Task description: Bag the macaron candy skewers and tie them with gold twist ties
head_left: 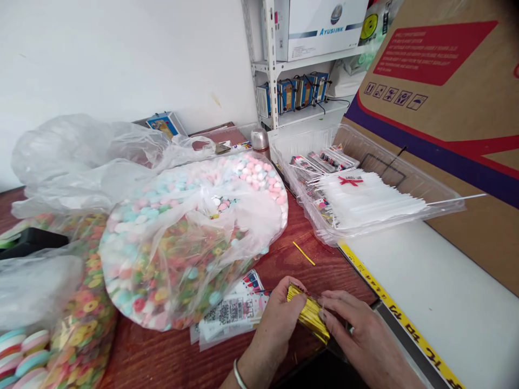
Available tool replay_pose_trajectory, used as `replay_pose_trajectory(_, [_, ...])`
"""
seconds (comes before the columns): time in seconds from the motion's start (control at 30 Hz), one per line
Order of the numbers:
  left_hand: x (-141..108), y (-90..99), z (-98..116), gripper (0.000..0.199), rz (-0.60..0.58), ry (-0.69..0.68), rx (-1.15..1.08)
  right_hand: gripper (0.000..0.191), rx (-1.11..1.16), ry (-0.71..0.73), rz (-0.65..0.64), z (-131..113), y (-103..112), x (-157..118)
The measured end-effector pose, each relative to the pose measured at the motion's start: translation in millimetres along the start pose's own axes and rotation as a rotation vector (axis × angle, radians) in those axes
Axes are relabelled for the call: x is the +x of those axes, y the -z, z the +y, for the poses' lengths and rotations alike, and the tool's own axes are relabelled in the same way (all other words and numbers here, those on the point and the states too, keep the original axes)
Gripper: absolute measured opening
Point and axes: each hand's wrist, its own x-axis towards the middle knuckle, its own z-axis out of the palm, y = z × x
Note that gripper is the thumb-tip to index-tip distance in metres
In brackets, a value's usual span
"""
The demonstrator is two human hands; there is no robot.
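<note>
A bundle of gold twist ties (311, 320), with what looks like a clear wrapper round it, is held over the table's front edge. My left hand (278, 319) is closed on its left end, thumb across the top. At its right side my right hand (357, 327) grips the wrapped bundle, with some fingers hidden underneath. One loose gold twist tie (304, 253) lies on the red-brown table (279, 259) beyond the hands. Just left of my left hand are printed clear packets (233, 316), lying flat.
A big clear bag of pastel and ring-shaped sweets (194, 237) fills the middle. More bagged sweets (83, 308) stand at left. At right, a clear plastic tray (324, 235) holds white sticks (365, 197) and packets. A cardboard box (441, 108) and metal shelving (271, 65) rise behind.
</note>
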Motion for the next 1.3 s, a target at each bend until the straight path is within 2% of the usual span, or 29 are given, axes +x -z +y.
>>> replay_pose_trajectory(0.17, [-2.6, -3.2, 2.3, 0.011, -0.006, -0.009, 0.054, 0.014, -0.038, -0.039, -0.159, -13.2, 9.0, 8.8])
replay_pose_trajectory(0.3, [-3.8, -2.3, 5.5, 0.013, -0.047, -0.002, 0.061, 0.024, -0.025, 0.007, -0.196, -15.7, 15.1, 15.3])
replay_pose_trajectory(0.47, [-2.5, 6.0, 8.2, 0.040, -0.137, 0.003, 0.175, 0.024, -0.074, 0.028, -0.161, -11.1, 16.2, 19.0])
replay_pose_trajectory(0.6, [-0.3, 12.4, 4.7, 0.048, -0.165, -0.020, 0.071, 0.019, 0.039, -0.014, -0.272, -17.0, 25.7, 23.1])
replay_pose_trajectory(0.7, [0.0, 14.6, 3.7, 0.051, -0.164, -0.052, 0.074, 0.017, 0.117, -0.034, -0.335, -24.0, 33.8, 26.2])
replay_pose_trajectory(0.9, [-0.1, 16.9, 6.6, 0.055, -0.155, -0.081, 0.183, 0.022, 0.008, -0.014, -0.320, -22.8, 36.9, 28.8])
replay_pose_trajectory(1.1, [2.0, 19.1, 3.3, 0.048, -0.101, -0.104, 0.202, 0.016, 0.049, -0.027, -0.339, -19.1, 31.7, 29.8])
replay_pose_trajectory(1.3, [1.9, 22.3, 4.2, 0.056, -0.154, -0.095, 0.197, 0.022, 0.074, 0.003, -0.339, -21.3, 33.0, 31.6])
